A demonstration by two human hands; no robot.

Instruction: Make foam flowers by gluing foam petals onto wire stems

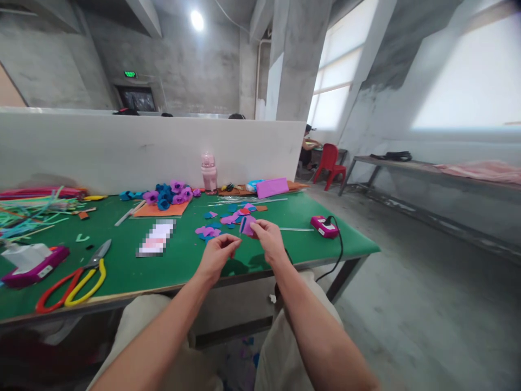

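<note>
My right hand (268, 241) pinches a small stack of purple and blue paper (246, 225) between thumb and fingers, above the table's front edge. Just left of it, my left hand (220, 254) is closed, thumb and fingertips together; whatever lies between them is too small to make out. Beyond both hands, cut purple and blue paper pieces (230, 218) are scattered on the green table (122, 271). Scissors (87, 277) with one red and one yellow handle lie at the left, blades apart. Purple and blue paper flowers (169, 194) rest on an orange sheet (163, 210).
A pink bottle (209, 174) stands by the white partition (163, 144). Magenta power strips lie left (36, 269) and right (324, 226), the right one with a black cable. Colourful strips (32, 212) pile up far left. A blurred-out phone-like object (158, 238) lies near the middle.
</note>
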